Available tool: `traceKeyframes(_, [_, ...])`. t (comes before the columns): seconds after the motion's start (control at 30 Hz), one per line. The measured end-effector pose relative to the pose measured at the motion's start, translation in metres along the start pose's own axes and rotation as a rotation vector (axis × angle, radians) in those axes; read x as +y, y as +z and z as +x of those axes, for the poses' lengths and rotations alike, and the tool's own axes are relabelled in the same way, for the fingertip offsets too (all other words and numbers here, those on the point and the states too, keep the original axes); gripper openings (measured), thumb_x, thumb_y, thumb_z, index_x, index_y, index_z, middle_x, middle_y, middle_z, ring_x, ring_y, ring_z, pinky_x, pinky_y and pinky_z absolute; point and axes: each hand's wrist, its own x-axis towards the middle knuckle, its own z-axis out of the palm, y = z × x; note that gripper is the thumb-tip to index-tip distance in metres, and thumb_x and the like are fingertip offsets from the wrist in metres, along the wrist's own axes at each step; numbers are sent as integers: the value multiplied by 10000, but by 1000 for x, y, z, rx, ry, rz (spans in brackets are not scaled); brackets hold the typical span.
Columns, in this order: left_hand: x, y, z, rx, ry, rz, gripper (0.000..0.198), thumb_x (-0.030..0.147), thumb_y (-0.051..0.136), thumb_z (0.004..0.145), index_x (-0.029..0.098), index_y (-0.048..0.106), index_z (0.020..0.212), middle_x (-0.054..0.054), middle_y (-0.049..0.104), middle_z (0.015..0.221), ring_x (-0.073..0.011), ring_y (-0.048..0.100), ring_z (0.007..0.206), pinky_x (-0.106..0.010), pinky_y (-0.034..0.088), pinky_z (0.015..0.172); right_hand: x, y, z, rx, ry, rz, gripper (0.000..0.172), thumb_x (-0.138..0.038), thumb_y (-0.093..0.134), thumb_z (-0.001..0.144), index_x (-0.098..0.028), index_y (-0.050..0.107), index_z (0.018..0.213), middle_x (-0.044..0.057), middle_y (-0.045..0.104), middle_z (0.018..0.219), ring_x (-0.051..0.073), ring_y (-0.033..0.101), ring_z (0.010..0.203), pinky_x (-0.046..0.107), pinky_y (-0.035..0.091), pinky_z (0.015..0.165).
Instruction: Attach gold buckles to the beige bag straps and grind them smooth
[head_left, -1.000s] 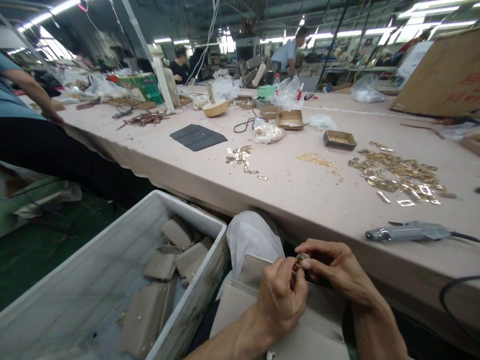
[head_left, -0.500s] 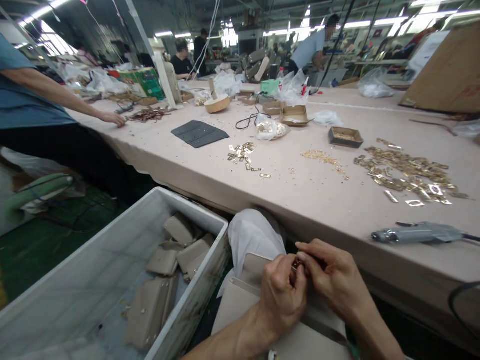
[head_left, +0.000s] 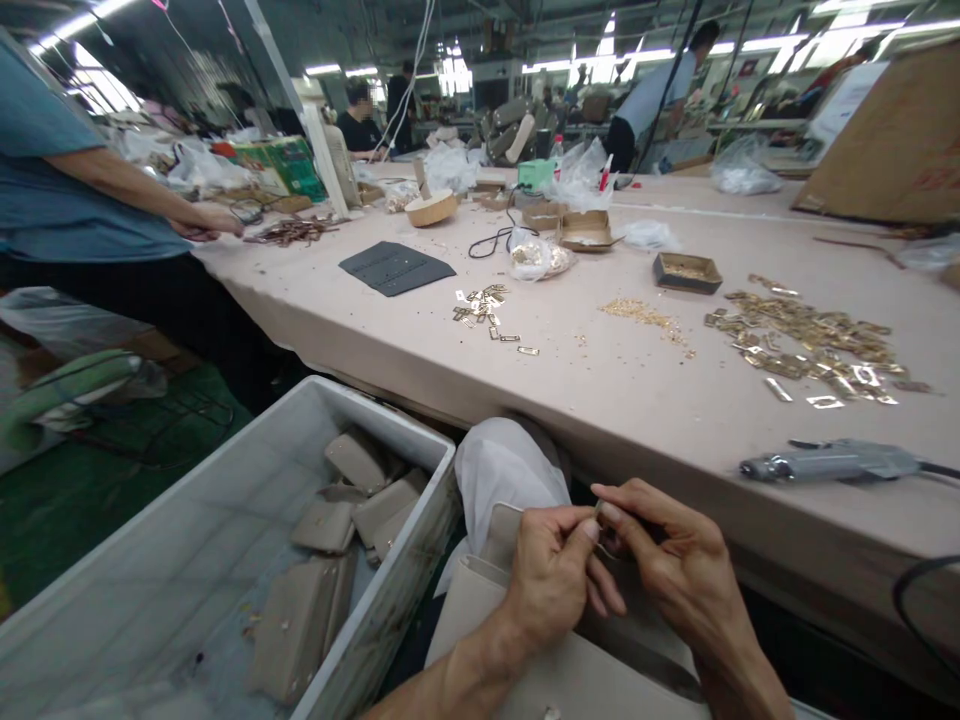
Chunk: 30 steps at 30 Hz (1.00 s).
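My left hand [head_left: 553,577] and my right hand [head_left: 664,565] meet below the table's front edge, over a beige leather bag [head_left: 517,655] on my lap. Both pinch a small metal fitting [head_left: 600,512] between thumb and fingertips; most of it is hidden by the fingers. A grey electric screwdriver [head_left: 829,462] lies on the pink table [head_left: 615,400] just above my right hand. Farther right a heap of gold metal plates [head_left: 810,340] is spread on the table.
A white plastic bin [head_left: 247,520] with several beige bag parts stands to my left. On the table lie a smaller cluster of gold plates [head_left: 487,310], a dark sheet [head_left: 396,268] and a small tray [head_left: 684,272]. A person in a blue shirt [head_left: 67,190] works at far left.
My fingers have shifted on the fitting, and the left hand's fingers now spread a little more. The person at left has drawn the arm back toward the table's corner.
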Motion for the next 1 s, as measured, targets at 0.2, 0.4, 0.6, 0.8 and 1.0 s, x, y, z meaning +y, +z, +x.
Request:
traceKeyframes(0.2, [4,3,-2,140,95,46,351,398,558,959,113,710,822,3,559,410,-107,479,292,-165,315,323,-4,10,-4,115,45,-18,217,-389,735,946,-218,799,1063,21,685,823,144,636,667,234,501,573])
traceKeyframes(0.4, [-2,7,-4,181,105,115,354,361,516,980,126,731,827,1,571,422,-114,502,318,-181,349,364,-3,21,-6,157,-165,-239,187,-316,648,988,-192,765,911,34,665,791,153,613,656,269,490,611])
traceKeyframes(0.6, [1,1,-3,108,65,105,341,366,526,959,155,654,724,20,515,371,-98,436,272,-177,256,328,8,-1,3,-103,-1,-57,226,-398,656,994,-210,759,1066,27,648,844,168,619,757,260,481,651])
traceKeyframes(0.8, [-3,-9,2,46,50,51,322,368,566,933,141,678,734,12,535,369,-93,416,258,-184,249,328,14,-8,12,-230,24,83,237,-432,692,980,-207,761,952,24,629,860,172,594,823,264,467,717])
traceKeyframes(1.0, [-9,-9,12,82,68,38,389,454,620,916,126,694,721,-11,560,386,-93,430,261,-195,209,347,17,-20,13,-40,101,103,368,-463,755,926,-202,737,1184,41,674,923,170,624,781,276,517,718])
